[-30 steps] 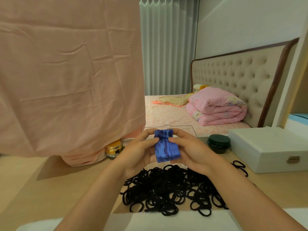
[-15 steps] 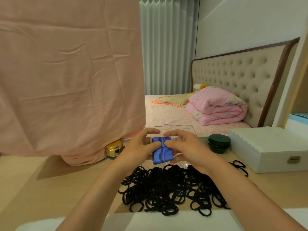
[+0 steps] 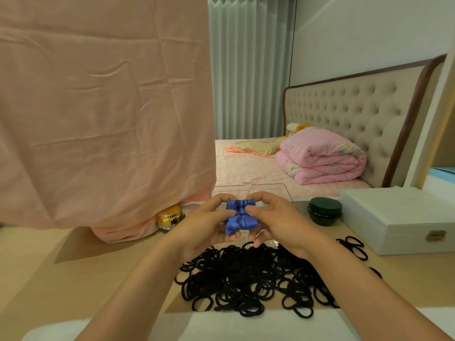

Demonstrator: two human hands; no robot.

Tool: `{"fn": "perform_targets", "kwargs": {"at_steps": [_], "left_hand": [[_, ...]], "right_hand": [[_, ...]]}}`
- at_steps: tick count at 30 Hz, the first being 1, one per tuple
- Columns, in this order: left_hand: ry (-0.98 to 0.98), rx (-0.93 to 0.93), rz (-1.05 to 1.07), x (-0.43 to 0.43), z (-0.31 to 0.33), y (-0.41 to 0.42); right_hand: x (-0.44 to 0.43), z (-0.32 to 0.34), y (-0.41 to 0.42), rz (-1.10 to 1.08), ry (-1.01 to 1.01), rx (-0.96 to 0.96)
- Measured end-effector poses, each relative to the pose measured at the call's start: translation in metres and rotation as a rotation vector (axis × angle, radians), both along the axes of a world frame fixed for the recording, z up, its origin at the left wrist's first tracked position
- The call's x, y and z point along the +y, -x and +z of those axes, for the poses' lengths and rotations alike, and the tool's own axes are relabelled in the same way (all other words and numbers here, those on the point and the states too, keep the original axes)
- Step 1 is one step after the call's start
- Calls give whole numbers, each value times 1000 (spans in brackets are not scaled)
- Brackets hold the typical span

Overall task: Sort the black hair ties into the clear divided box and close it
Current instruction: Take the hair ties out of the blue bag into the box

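Black hair ties (image 3: 246,276) lie in a loose heap on the tabletop (image 3: 73,271), at 6 o'clock from the clear divided box (image 3: 268,193). The box lid appears to stand open at the back. A few stray ties (image 3: 352,244) sit well apart at 3 o'clock of the heap. No ties can be seen in the box, though the hands hide most of its compartments.

Both hands are busy with something else. The left hand (image 3: 206,225) and right hand (image 3: 278,222) each pinch a blue fabric bundle (image 3: 241,217), with the thumbs meeting at its narrow waist and the fingers curled behind. They hold it just above the box.

The sorting proper looks barely begun. The bundle is best set down away from both heap and box so it covers no compartment. The ties tangle easily, so small bunches lifted straight up should separate more cleanly than a big grab. Every loop should be tucked below the dividers, or the lid may not shut flat.

A white case (image 3: 398,217) stands at 3 o'clock of the box, with a dark green jar (image 3: 324,210) between them. At 9 o'clock a gold jar (image 3: 170,217) peeks from under a hanging pink cloth (image 3: 98,107). Beyond, at 12 o'clock, is a bed with a folded pink quilt (image 3: 320,158), a tufted headboard (image 3: 357,114) and a grey curtain (image 3: 248,70).
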State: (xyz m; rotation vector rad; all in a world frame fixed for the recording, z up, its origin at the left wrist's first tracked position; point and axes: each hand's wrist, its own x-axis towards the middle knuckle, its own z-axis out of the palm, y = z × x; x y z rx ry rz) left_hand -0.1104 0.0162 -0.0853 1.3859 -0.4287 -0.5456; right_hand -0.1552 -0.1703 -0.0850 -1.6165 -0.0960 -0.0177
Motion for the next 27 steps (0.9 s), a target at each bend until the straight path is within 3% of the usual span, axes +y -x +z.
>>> {"fn": "perform_targets", "kwargs": {"at_steps": [8, 10, 13, 18, 27], "left_hand": [[121, 120, 0, -2, 2, -1], [130, 115, -13, -1, 4, -1], [-5, -39, 61, 0, 3, -2], [-107, -120, 124, -3, -1, -2], [-6, 8, 93, -2, -6, -6]], "right_hand": [[-6, 5, -1, 77, -242, 64], [-7, 5, -1, 55, -169, 52], [-6, 3, -2, -2, -57, 7], [-4, 1, -1, -39, -30, -1], [-5, 2, 3, 11, 4, 22]]}}
